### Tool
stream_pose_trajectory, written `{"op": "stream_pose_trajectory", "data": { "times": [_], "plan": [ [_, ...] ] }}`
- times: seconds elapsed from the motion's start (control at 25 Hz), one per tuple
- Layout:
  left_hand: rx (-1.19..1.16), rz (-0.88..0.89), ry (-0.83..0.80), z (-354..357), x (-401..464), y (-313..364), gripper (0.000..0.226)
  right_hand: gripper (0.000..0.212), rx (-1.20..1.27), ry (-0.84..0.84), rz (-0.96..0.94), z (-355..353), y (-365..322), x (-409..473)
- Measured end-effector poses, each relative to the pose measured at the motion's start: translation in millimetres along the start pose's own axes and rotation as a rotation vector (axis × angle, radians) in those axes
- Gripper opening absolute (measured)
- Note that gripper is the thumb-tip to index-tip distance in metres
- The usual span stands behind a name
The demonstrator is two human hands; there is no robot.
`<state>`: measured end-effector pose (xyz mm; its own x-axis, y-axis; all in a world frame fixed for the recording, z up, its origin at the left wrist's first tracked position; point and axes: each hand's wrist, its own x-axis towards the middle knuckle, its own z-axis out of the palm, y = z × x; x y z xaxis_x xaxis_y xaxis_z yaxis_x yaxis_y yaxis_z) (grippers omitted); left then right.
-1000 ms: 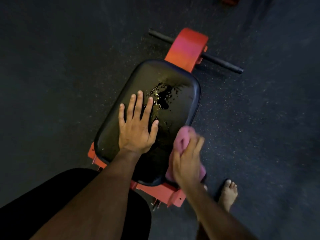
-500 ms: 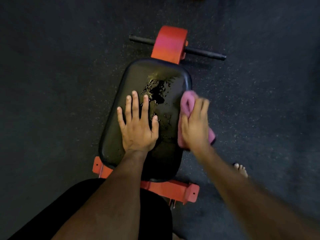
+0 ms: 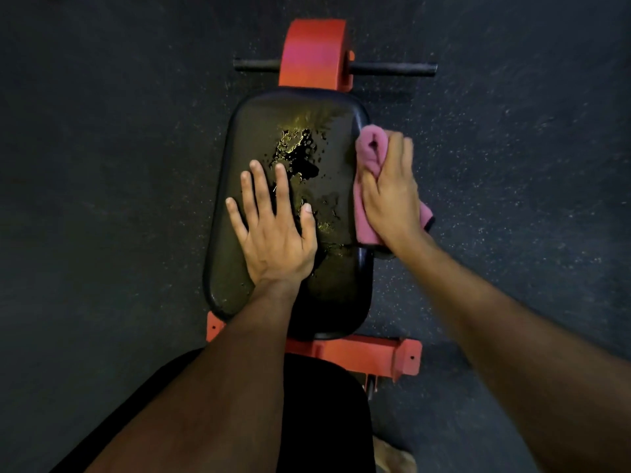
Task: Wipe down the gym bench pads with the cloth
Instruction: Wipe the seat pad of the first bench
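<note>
Left hand (image 3: pixel 276 230) lies flat, fingers spread, steadying the pad (image 3: pixel 239 268); right hand (image 3: pixel 392 196) grips the cloth (image 3: pixel 370 145) at its edge, best swept firmly inward through the puddle (image 3: pixel 297 155).

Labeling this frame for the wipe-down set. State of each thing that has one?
bench pad: wet, droplets pooled mid-pad, unwiped there
pink cloth: bunched, against the pad's right edge
right hand: grips the cloth
left hand: flat on the pad, fingers spread
red frame: exposed at both ends of the pad
black crossbar: lies across the far end
</note>
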<state>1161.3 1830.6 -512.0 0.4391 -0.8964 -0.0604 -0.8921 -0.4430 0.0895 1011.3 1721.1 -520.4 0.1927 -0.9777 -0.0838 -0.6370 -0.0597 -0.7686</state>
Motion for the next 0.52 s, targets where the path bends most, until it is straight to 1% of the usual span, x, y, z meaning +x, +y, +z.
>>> {"op": "stream_pose_trajectory", "data": {
  "times": [0.12,0.16,0.2,0.32,0.4,0.44,0.52],
  "plan": [
    [0.005,-0.004,-0.007,-4,1,1,0.069,0.049,0.060,-0.132,-0.026,-19,11,-85],
    [0.004,-0.002,-0.006,-5,0,1,0.069,0.048,0.099,-0.146,-0.016,-25,15,-113],
    [0.007,0.002,-0.008,-5,-1,1,0.068,0.048,0.129,-0.138,0.021,-27,17,-134],
    [0.029,-0.001,0.006,-5,2,3,0.067,0.049,0.111,-0.010,0.102,-11,16,-155],
    [0.040,-0.012,0.003,-6,0,3,0.067,0.048,0.122,0.009,0.190,8,4,-176],
    [0.044,-0.013,-0.003,-6,-1,3,0.067,0.047,0.126,-0.017,0.206,12,-3,-193],
    [0.060,-0.017,-0.010,-6,0,4,0.067,0.045,0.062,-0.036,0.120,15,-11,-224]
  ]
}}
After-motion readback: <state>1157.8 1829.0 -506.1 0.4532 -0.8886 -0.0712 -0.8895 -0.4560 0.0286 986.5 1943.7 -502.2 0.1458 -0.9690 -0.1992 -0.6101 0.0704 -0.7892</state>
